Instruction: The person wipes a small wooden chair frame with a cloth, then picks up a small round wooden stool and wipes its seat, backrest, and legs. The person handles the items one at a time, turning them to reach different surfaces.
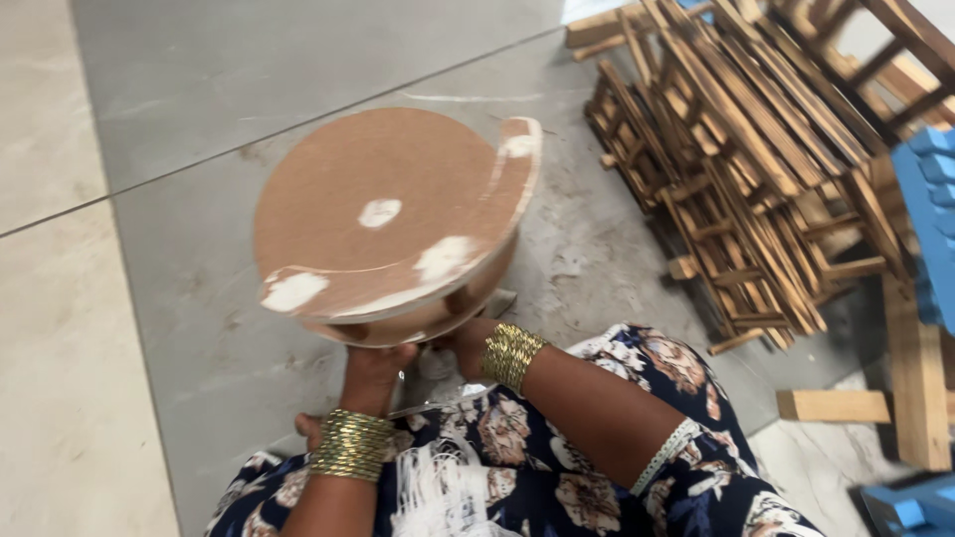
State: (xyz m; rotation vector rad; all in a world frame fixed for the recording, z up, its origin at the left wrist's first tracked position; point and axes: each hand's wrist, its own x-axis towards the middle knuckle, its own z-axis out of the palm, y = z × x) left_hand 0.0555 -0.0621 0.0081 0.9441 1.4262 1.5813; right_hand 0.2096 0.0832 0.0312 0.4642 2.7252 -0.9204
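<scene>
A round brown wooden piece (388,214), like a small stool or drum with a flat disc top and patches of white filler, is tilted up in front of me. My left hand (376,370) grips its lower near edge from below. My right hand (466,343) holds the underside next to it, fingers mostly hidden beneath the piece. Both wrists wear stacks of gold bangles (350,446). My lap in floral dark-blue cloth (557,467) fills the bottom of the view.
Grey and beige floor tiles (199,99) lie around. A heap of dark burnt-looking wooden slat frames (746,149) is stacked at the right. Loose wood blocks (834,405) and blue-painted pieces (930,219) lie at the far right.
</scene>
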